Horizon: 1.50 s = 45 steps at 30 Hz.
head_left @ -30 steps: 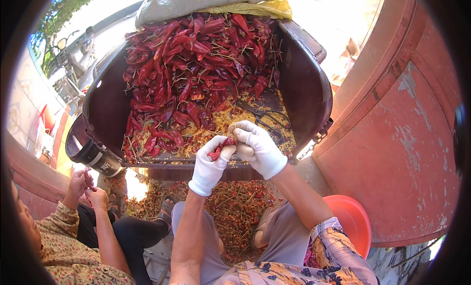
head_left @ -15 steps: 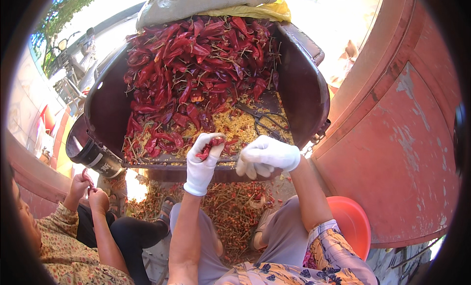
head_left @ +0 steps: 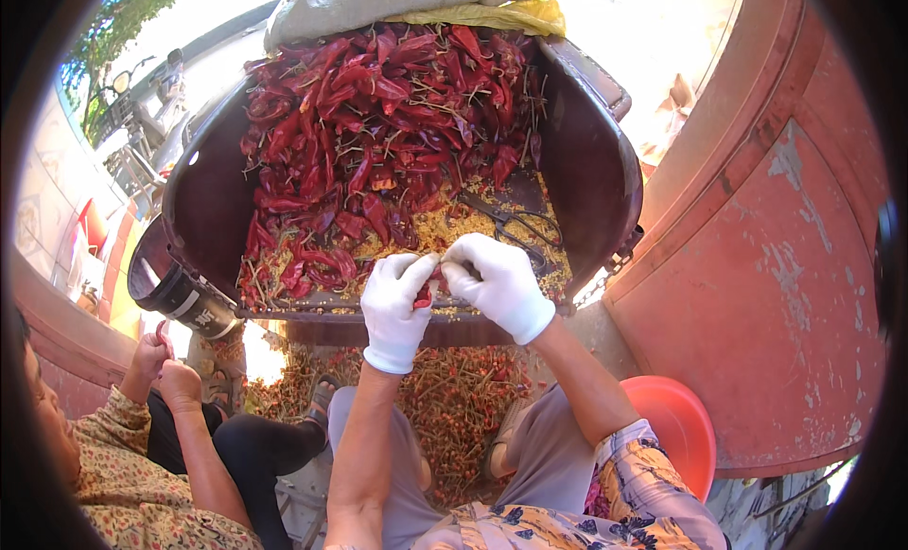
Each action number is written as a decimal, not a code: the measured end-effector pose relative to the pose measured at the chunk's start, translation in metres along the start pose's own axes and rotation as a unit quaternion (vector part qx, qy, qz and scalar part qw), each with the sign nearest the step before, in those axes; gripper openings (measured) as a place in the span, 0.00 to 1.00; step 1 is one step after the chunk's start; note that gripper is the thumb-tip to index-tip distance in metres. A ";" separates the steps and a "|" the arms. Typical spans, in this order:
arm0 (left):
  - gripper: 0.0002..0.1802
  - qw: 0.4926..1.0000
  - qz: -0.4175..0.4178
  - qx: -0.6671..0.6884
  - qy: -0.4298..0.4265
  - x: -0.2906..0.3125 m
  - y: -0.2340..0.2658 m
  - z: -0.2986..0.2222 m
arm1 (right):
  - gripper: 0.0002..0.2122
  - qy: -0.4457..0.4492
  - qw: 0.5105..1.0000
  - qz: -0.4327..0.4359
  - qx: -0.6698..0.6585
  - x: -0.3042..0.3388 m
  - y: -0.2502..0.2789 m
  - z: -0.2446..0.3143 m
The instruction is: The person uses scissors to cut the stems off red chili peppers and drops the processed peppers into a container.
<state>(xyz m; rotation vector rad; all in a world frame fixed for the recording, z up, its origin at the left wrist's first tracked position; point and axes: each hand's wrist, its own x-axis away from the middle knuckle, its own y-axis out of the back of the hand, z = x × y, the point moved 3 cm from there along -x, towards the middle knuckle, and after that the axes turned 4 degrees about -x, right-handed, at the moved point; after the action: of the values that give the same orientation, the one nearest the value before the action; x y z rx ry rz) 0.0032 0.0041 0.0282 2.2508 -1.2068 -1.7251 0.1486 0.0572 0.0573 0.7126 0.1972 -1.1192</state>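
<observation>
My left hand [head_left: 395,309], in a white glove, is closed around a dried red chili pepper [head_left: 423,296]; most of the pepper is hidden by the fingers. Right up against it, my right hand [head_left: 498,280], gloved too, pinches at the top of the same pepper, and the fingertips of both hands meet there. Both hands are over the front edge of a dark cart bed [head_left: 582,162]. In the bed lies a big heap of dried red chilies [head_left: 378,124], with loose yellow seeds [head_left: 437,230] spread in front of it.
Black-handled scissors [head_left: 511,221] lie on the seeds. Discarded stems [head_left: 463,408] cover the ground between my feet. An orange-red basin [head_left: 672,427] stands by my right leg. At left, a co-worker's hands [head_left: 170,370] hold a chili. A red metal panel [head_left: 757,304] rises at right.
My right hand has moved left and up, from apart to pinching at the pepper in my left hand. My left hand has turned, its back now showing. The co-worker's hands shifted slightly.
</observation>
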 end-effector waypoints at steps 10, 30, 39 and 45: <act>0.22 0.995 -0.010 0.077 0.060 0.002 0.002 0.004 | 0.09 -0.209 0.947 0.030 -0.244 -0.001 0.003 -0.008; 0.24 0.998 -0.030 0.050 0.026 0.004 0.002 -0.001 | 0.07 -0.248 0.909 0.099 -0.320 0.000 -0.002 -0.009; 0.23 0.998 -0.027 0.050 0.033 0.005 0.000 0.000 | 0.06 -0.233 0.913 0.097 -0.320 0.001 -0.006 -0.015; 0.24 0.999 -0.030 0.036 0.026 0.005 0.000 0.001 | 0.07 -0.249 0.929 0.079 -0.263 0.000 -0.004 -0.004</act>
<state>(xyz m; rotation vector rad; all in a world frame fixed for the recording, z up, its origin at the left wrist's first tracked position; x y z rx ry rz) 0.0028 0.0018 0.0234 2.3793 -1.2224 -1.6582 0.1456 0.0583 0.0528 -0.0435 0.0007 -0.9960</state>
